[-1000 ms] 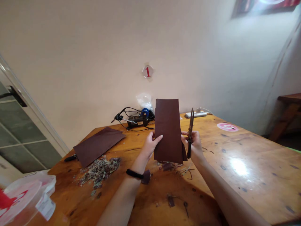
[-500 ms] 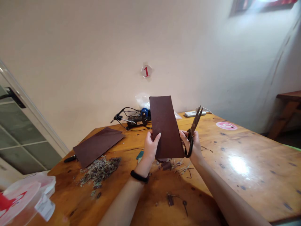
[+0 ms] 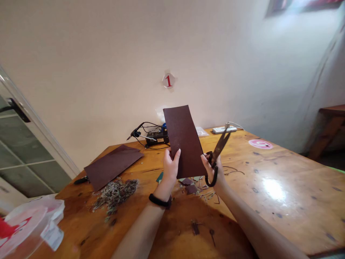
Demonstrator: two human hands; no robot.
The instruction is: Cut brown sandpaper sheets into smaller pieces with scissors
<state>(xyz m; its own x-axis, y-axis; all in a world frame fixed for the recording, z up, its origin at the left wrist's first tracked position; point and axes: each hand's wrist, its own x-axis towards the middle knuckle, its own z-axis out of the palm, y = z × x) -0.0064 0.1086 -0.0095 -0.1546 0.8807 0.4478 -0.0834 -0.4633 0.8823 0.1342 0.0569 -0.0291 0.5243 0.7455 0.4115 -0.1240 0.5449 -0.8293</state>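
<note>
In front of me, above the table, a dark brown rectangular sheet [image 3: 184, 140] stands nearly upright, leaning a little to the left. My left hand [image 3: 170, 164] is closed on its lower left edge, thumb on the near face and fingers behind. A pair of scissors [image 3: 221, 144] sits in my right hand [image 3: 215, 172], blades pointing up and slightly apart, with a black handle loop by the palm. The right thumb is at the sheet's lower right edge; whether it also grips the sheet I cannot tell. Small scraps [image 3: 191, 187] lie on the table below.
More brown sheets [image 3: 113, 165] lie at left beside a heap of dried plant bits [image 3: 115, 196]. Behind stands a black device with cables [image 3: 156, 136]; a white power strip [image 3: 223, 130] is at the back. A clear plastic tub [image 3: 32, 225] occupies the near left of the wooden table [image 3: 293, 201].
Both hands have shifted slightly left, carrying the sheet and scissors along. The sheet leans further left, its top a bit higher, and the scissors tilt more to the right.
</note>
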